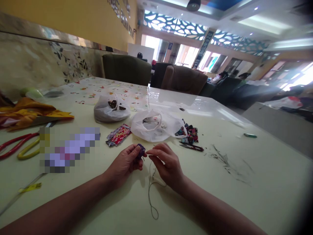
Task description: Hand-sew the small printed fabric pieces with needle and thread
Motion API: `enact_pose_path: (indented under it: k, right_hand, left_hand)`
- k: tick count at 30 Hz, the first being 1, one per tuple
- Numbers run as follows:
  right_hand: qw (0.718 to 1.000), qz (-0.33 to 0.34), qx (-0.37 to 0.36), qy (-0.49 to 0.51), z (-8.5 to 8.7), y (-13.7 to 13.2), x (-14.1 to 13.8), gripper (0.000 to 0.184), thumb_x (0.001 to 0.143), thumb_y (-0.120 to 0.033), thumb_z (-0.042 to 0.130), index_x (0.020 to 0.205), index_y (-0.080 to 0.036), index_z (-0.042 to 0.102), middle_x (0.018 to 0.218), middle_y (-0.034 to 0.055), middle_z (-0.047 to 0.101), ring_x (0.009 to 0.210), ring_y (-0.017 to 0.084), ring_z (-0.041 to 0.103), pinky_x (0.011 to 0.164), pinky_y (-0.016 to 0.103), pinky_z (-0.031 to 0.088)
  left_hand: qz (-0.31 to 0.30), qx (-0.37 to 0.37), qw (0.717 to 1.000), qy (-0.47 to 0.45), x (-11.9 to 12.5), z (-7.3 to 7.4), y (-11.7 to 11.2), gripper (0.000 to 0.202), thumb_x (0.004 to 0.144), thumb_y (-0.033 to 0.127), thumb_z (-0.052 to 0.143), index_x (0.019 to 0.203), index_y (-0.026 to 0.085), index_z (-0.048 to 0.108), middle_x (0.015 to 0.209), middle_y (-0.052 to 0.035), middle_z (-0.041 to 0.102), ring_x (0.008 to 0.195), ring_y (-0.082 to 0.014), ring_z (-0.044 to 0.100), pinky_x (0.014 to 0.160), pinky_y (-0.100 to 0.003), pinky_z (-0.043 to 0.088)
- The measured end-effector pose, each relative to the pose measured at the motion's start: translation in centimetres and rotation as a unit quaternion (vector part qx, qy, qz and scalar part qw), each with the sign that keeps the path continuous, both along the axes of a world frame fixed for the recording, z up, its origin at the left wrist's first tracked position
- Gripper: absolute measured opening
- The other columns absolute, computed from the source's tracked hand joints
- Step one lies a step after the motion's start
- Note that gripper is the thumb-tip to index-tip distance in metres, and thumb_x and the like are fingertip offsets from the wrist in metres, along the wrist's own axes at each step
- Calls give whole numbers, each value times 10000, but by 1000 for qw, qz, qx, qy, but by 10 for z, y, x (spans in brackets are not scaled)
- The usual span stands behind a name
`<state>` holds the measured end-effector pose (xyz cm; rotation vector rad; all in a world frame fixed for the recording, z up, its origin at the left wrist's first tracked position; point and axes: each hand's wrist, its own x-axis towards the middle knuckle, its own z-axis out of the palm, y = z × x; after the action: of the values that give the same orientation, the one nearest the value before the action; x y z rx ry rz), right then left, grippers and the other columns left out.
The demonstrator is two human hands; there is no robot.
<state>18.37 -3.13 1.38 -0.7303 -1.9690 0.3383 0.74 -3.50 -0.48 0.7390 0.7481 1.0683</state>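
Note:
Between the thumb and fingers of my left hand (pixel 128 160) is a small purple cloth piece (pixel 140 151), bunched and partly hidden by the fingers. My right hand (pixel 167 164) is beside it, its thumb and fingertips pinched close to the cloth's right side. A thin greenish cord (pixel 149 192) hangs below my right fingertips and ends in a loop lying on the table. Whether a needle sits in the right pinch is too small to tell. Past my hands lie a folded red patterned cloth (pixel 119 134) and an open white plastic bag (pixel 168 129).
A second bag (pixel 110 112) holds dark bits. Dark patterned cloth pieces (pixel 192 135) and a small cutter (pixel 192 147) lie right of the bags. Loose thread scraps (pixel 223 160) are farther right. Red-handled scissors (pixel 18 143) and yellow cloth (pixel 36 111) are at left. Chairs (pixel 128 68) stand behind.

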Motion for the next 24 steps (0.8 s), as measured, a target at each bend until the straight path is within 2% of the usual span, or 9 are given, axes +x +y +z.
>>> enact_pose_path:
  k: [5, 16, 24]
  right_hand:
    - [1000, -2, -4, 0, 0, 0, 0, 214, 920, -121, 562, 1033, -227, 710, 849, 56, 627, 818, 172, 580, 736, 310, 508]
    - [999, 3, -29, -16, -4, 2, 1, 220, 923, -161, 573, 1081, -234, 708, 880, 67, 621, 838, 175, 601, 749, 309, 521]
    - [999, 6, -41, -31, -6, 3, 1, 184, 923, -182, 568, 1038, -217, 709, 865, 66, 616, 826, 174, 598, 745, 309, 514]
  left_hand:
    - [0, 0, 1000, -2, 1, 0, -1, 335, 808, 458, 724, 876, 152, 604, 872, -20, 621, 580, -65, 536, 531, -204, 448]
    - [-21, 4, 1000, 9, 2, 0, -3, 301, 843, 450, 690, 871, 163, 603, 776, 11, 590, 585, -73, 536, 556, -210, 433]
    - [-24, 9, 999, 27, 2, 1, -4, 306, 827, 462, 700, 868, 175, 600, 716, 24, 574, 574, -82, 529, 561, -216, 420]
